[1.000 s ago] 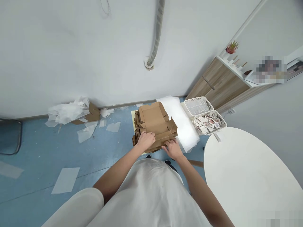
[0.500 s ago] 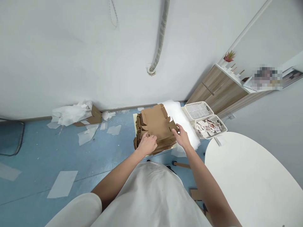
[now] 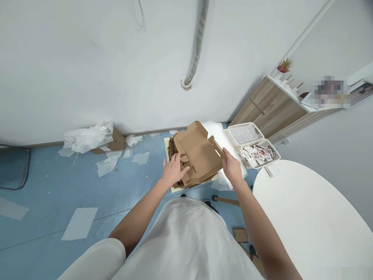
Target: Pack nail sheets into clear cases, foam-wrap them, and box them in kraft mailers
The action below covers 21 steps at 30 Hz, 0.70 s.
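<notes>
A flat, die-cut brown cardboard box (image 3: 201, 155) lies tilted over a stack of similar flattened boxes (image 3: 172, 147), its right side raised. My right hand (image 3: 232, 166) is closed on its right edge, beside a narrow slot. At the left edge, my left hand (image 3: 173, 170) touches the small side flaps with thumb and fingers spread. The fingertips of my right hand are partly hidden behind the cardboard.
White foam sheets (image 3: 220, 136) lie right of the stack. Beyond them stand two white baskets (image 3: 247, 125), one holding printed cards (image 3: 258, 154). A round white table (image 3: 305, 210) is at my right. Paper scraps and a carton (image 3: 118, 139) lie on the blue floor to the left.
The top box has turned and its right side has lifted off the stack with my right hand. My left hand has shifted slightly left and its fingers have spread.
</notes>
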Tool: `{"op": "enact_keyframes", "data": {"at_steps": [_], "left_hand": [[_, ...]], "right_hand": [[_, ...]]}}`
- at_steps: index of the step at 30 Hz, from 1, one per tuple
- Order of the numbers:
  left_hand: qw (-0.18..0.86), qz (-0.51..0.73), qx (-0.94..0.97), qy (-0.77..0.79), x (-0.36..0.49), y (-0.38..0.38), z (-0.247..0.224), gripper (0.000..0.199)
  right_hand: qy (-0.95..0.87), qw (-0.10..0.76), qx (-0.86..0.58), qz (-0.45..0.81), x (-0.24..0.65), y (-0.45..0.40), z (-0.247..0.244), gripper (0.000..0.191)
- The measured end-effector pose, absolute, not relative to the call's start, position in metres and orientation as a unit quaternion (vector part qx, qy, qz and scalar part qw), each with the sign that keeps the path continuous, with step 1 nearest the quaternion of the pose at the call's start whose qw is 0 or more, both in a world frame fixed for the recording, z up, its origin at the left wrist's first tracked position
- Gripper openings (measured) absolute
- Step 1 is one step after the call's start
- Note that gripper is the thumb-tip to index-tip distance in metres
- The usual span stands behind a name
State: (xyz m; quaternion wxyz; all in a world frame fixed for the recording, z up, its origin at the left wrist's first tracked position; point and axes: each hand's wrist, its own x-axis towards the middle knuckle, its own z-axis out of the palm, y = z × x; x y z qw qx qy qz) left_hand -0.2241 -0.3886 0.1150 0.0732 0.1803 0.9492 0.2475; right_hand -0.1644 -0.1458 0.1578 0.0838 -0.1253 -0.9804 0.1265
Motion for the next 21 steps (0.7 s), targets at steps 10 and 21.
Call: {"op": "enact_keyframes", "data": {"at_steps": [10,21], "left_hand": [[0.106,0.405,0.138,0.898,-0.232,-0.367,0.115,0.085],[0.272,0.556,0.298,0.727,-0.208,-0.275,0.132,0.037]], "right_hand": [[-0.908,0.238,-0.275,0.209,-0.125,-0.113,0.160,0.046],[-0.825,0.296,-0.418,0.240,-0.046,-0.076,0.146,0.046]]}}
